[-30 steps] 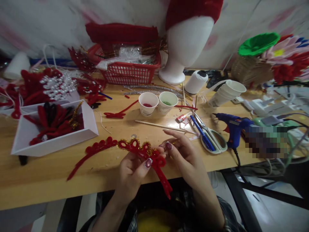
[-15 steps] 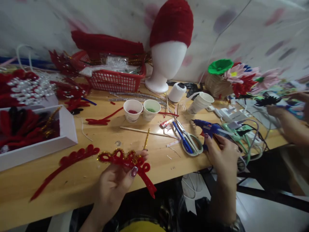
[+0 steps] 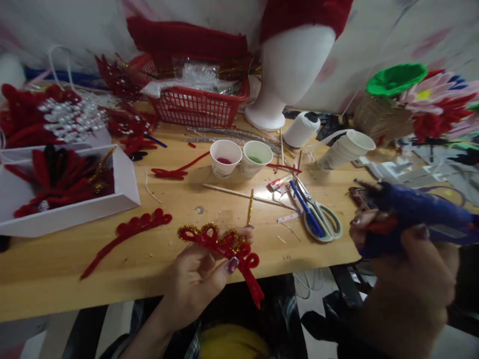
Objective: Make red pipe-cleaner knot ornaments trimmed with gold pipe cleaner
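Note:
Between thumb and fingers, my left hand (image 3: 200,279) pinches a red fuzzy looped piece (image 3: 252,281) edged with gold tinsel, over the table's front edge. A gold tinsel stem (image 3: 251,207) sticks up from behind it. My right hand (image 3: 411,264) is wrapped round a blue glue gun (image 3: 422,209), raised at the right with its nozzle pointing left; both are blurred. A second red looped piece (image 3: 138,227) lies on the table left of my left hand. White-handled scissors (image 3: 329,222) and a blue pen (image 3: 309,212) lie between my hands.
Two paper cups (image 3: 225,154) (image 3: 256,154) hold red and green beads. Behind are a red basket (image 3: 194,107), a white foam head (image 3: 292,70) and a thread spool (image 3: 301,130). A white box (image 3: 75,214) of red pieces stands left, a flower pot (image 3: 377,117) right.
My right hand has lifted the glue gun off the table and moved right. My left hand keeps its hold on the looped piece. The camera view has shifted, and the other person's hands are out of sight.

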The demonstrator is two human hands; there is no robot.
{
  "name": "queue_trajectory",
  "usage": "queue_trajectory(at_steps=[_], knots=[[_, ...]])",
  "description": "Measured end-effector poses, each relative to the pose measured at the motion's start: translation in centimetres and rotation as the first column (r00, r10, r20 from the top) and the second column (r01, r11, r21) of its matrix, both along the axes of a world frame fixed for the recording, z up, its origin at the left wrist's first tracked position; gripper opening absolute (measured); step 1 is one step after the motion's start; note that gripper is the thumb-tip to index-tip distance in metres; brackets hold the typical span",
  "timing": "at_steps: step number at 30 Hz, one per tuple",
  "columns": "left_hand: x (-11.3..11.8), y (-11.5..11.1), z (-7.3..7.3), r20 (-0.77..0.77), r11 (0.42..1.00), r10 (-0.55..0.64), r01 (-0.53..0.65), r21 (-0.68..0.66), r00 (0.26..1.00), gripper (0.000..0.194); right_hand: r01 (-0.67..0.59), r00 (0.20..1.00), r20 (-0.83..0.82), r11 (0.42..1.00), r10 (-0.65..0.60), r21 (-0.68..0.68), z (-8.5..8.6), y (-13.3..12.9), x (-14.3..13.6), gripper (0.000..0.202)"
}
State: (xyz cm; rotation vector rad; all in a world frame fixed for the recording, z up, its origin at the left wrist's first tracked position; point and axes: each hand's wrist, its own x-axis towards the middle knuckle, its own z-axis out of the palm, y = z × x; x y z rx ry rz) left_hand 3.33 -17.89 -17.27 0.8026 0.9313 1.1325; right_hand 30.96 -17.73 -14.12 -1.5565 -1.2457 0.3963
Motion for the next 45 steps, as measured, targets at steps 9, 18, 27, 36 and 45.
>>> queue_trajectory(at_steps=[9, 18, 27, 36, 45], knots=[[-0.9, -0.2, -0.3, -0.132, 0.991, -0.080, 0.092, 0.092, 0.988, 0.033, -0.624, 0.754, -0.323, 0.778, 0.573, -0.078, 0.1, -0.1, -3.6, 0.036], [-2.1, -1.1, -1.4, -0.344, 0.954, -0.144, 0.222, 0.201, 0.928, 0.037, -0.545, 0.808, -0.328, 0.833, 0.490, -0.097, 0.7, 0.3, -4.3, 0.039], [-1.8, -0.5, -0.7, -0.423, 0.856, -0.101, 0.295, 0.424, 0.901, 0.049, -0.606, 0.762, -0.346, 0.791, 0.547, -0.083, 0.7, 0.3, -4.6, 0.037], [-1.8, -0.5, -0.6, -0.435, 0.848, -0.114, 0.316, 0.426, 0.893, 0.048, -0.624, 0.754, -0.332, 0.776, 0.567, -0.094, 0.7, 0.3, -4.3, 0.037], [-2.7, -1.5, -2.6, -0.388, 0.904, -0.174, 0.303, 0.301, 0.905, 0.042, -0.623, 0.757, -0.304, 0.780, 0.579, -0.065, 0.4, 0.2, -4.0, 0.035]])
